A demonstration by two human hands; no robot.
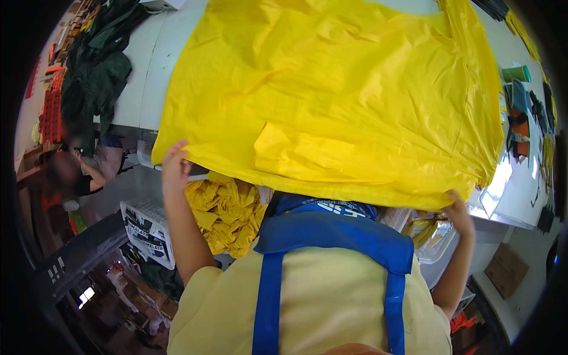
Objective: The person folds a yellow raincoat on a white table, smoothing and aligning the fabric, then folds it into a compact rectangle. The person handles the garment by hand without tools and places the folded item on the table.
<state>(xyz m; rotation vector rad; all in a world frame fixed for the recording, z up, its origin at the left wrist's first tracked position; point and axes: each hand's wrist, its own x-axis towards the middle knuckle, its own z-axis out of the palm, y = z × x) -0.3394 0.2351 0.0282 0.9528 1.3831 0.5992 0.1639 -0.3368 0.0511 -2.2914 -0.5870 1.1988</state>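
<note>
A large piece of thin, shiny yellow fabric [331,89] lies spread over the white table, wrinkled, its near edge hanging by my waist. A folded yellow flap [302,151] stands up from it near the middle of that edge. At the near left corner my left hand [176,165] is closed on the hem, fingertips at the fabric's edge. My right hand [460,216] pinches the hem at the near right corner, its fingertips partly hidden by the cloth. Whether the piece is a garment, I cannot tell.
Crumpled yellow fabric [222,207] fills a space below the table edge, left of my apron. A clear bin [438,242] holds packaged yellow items at right. Dark green fabric [97,65] drapes the table's far left; a green roll [516,74] lies right. Another person [89,171] sits at left.
</note>
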